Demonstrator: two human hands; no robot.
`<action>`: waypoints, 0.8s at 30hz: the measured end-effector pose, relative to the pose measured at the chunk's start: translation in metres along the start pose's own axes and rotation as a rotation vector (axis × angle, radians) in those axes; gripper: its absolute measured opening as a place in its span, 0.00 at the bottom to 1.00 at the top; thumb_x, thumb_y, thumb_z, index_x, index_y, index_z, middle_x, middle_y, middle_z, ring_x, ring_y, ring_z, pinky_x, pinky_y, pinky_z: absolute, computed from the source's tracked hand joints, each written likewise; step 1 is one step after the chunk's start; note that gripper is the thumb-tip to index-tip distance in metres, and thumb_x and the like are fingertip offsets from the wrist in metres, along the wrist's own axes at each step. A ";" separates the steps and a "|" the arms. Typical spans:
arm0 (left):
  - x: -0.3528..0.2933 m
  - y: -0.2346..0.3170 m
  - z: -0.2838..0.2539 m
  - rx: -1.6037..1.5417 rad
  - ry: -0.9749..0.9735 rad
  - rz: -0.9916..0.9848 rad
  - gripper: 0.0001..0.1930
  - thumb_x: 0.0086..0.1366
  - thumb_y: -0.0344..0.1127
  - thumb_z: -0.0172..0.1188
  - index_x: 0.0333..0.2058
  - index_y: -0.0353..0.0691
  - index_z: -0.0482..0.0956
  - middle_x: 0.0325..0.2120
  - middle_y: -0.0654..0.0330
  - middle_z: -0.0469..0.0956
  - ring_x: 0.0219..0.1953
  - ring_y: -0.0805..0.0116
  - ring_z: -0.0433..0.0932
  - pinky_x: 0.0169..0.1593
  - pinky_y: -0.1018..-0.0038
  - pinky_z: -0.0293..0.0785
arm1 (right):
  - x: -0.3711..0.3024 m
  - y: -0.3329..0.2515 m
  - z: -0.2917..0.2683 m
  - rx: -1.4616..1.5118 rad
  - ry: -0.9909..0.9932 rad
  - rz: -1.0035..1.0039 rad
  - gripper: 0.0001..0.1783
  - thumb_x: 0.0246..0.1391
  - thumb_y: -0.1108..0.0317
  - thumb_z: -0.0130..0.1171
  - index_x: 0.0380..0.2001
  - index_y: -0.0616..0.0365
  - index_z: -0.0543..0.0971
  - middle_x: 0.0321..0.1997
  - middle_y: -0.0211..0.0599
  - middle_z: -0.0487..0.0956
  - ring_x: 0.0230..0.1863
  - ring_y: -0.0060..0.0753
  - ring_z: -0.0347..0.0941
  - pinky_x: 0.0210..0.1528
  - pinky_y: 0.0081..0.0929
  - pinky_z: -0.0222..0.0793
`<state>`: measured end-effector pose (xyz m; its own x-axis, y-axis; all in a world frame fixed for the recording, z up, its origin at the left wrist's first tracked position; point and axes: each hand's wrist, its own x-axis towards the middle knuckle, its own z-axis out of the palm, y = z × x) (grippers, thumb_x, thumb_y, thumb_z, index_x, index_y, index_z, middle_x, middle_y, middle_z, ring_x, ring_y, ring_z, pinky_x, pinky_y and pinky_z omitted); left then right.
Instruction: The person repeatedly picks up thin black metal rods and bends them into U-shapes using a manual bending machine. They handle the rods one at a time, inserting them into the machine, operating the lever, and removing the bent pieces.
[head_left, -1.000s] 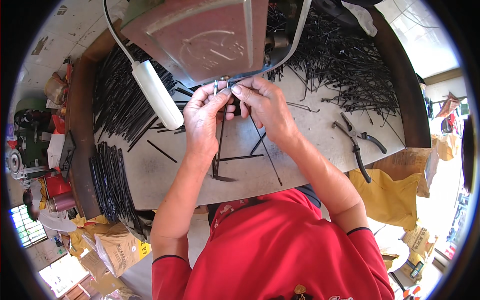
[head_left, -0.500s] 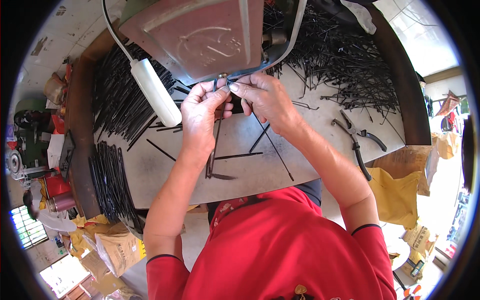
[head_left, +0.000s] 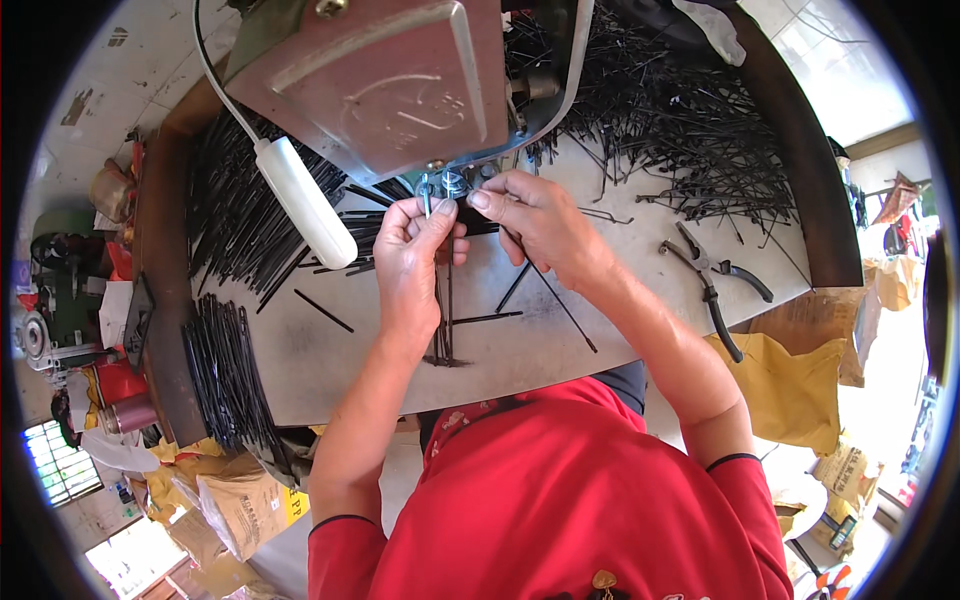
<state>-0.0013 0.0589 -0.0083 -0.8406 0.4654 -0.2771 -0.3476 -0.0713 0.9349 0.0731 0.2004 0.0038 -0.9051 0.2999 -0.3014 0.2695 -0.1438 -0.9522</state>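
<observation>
Rod (head_left: 450, 300) pinched in my left hand (head_left: 408, 265) ran straight toward the table's (head_left: 300, 370) near edge, while my right hand (head_left: 560, 228) grasped a second rod (head_left: 560, 303), its axis slanting rightward.

Your right hand (head_left: 547, 226) has parted slightly from your left hand (head_left: 409, 262), upper centre. Its black rod (head_left: 566, 309) now reaches farther right.

Workshop — pinkish machine (head_left: 390, 100) above a grey worktable (head_left: 330, 375), heaps of thin black rods (head_left: 680, 125), pliers (head_left: 706, 270)
</observation>
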 end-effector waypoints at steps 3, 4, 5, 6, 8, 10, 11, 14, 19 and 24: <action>-0.005 -0.006 0.003 -0.120 -0.050 0.057 0.08 0.61 0.31 0.60 0.36 0.37 0.70 0.25 0.60 0.76 0.23 0.75 0.74 0.29 0.80 0.71 | -0.007 0.006 0.003 0.042 0.040 -0.014 0.16 0.58 0.60 0.54 0.39 0.64 0.75 0.14 0.30 0.71 0.10 0.17 0.60 0.10 0.18 0.53; -0.008 -0.006 0.005 -0.123 -0.046 0.060 0.09 0.61 0.31 0.60 0.36 0.37 0.69 0.25 0.60 0.77 0.23 0.74 0.75 0.29 0.80 0.71 | -0.010 0.006 0.005 0.049 0.056 -0.017 0.15 0.59 0.61 0.54 0.40 0.64 0.75 0.15 0.29 0.72 0.11 0.17 0.61 0.10 0.18 0.52; -0.009 -0.005 0.006 -0.122 -0.054 0.052 0.09 0.61 0.31 0.60 0.36 0.37 0.69 0.25 0.60 0.77 0.23 0.74 0.75 0.29 0.80 0.71 | -0.011 0.006 0.006 0.100 0.057 -0.031 0.15 0.59 0.62 0.53 0.40 0.64 0.75 0.16 0.29 0.72 0.12 0.16 0.62 0.11 0.17 0.52; -0.009 -0.005 0.005 -0.120 -0.062 0.044 0.09 0.61 0.31 0.60 0.36 0.37 0.68 0.25 0.59 0.77 0.23 0.74 0.75 0.28 0.80 0.70 | -0.012 0.006 0.008 0.152 0.057 -0.045 0.14 0.59 0.63 0.53 0.40 0.64 0.75 0.18 0.29 0.73 0.14 0.16 0.63 0.11 0.16 0.52; -0.008 -0.003 0.006 -0.131 -0.087 0.031 0.10 0.61 0.32 0.60 0.35 0.37 0.68 0.25 0.59 0.77 0.23 0.73 0.76 0.28 0.80 0.70 | -0.013 0.005 0.007 0.205 0.037 -0.050 0.13 0.59 0.64 0.52 0.40 0.63 0.75 0.21 0.28 0.74 0.16 0.15 0.64 0.11 0.15 0.52; -0.006 -0.002 0.007 -0.155 -0.119 0.021 0.10 0.61 0.32 0.60 0.35 0.38 0.67 0.24 0.59 0.77 0.24 0.73 0.76 0.28 0.80 0.70 | -0.013 0.006 0.006 0.209 -0.004 -0.032 0.12 0.59 0.66 0.52 0.41 0.62 0.75 0.23 0.28 0.75 0.17 0.14 0.65 0.11 0.15 0.52; -0.004 -0.002 0.006 -0.152 -0.144 0.023 0.10 0.61 0.32 0.60 0.34 0.38 0.67 0.24 0.59 0.77 0.24 0.72 0.77 0.28 0.80 0.71 | -0.014 0.007 0.006 0.211 0.007 -0.032 0.11 0.59 0.66 0.52 0.40 0.62 0.75 0.23 0.28 0.75 0.17 0.14 0.65 0.11 0.14 0.51; 0.000 -0.003 0.003 -0.138 -0.168 0.038 0.10 0.61 0.32 0.61 0.34 0.38 0.67 0.24 0.59 0.77 0.25 0.72 0.78 0.28 0.79 0.72 | -0.015 0.008 0.008 0.216 0.021 -0.030 0.11 0.59 0.66 0.52 0.39 0.62 0.76 0.23 0.28 0.75 0.16 0.14 0.64 0.11 0.14 0.51; -0.009 0.000 0.011 -0.126 -0.049 0.095 0.10 0.61 0.31 0.61 0.34 0.37 0.67 0.23 0.59 0.77 0.24 0.71 0.78 0.27 0.79 0.72 | -0.017 0.001 0.006 0.202 -0.002 -0.024 0.10 0.59 0.66 0.52 0.39 0.61 0.76 0.23 0.27 0.75 0.16 0.13 0.63 0.12 0.15 0.51; -0.006 0.004 0.005 -0.022 -0.080 0.084 0.10 0.61 0.30 0.60 0.34 0.37 0.67 0.23 0.59 0.77 0.23 0.71 0.79 0.27 0.80 0.72 | -0.013 0.002 0.002 0.153 -0.008 -0.068 0.10 0.60 0.67 0.51 0.37 0.61 0.78 0.21 0.27 0.75 0.16 0.14 0.62 0.13 0.16 0.52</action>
<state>0.0042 0.0602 -0.0018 -0.8316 0.5259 -0.1786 -0.2874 -0.1322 0.9487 0.0846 0.1949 0.0061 -0.9223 0.3066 -0.2352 0.1543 -0.2657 -0.9516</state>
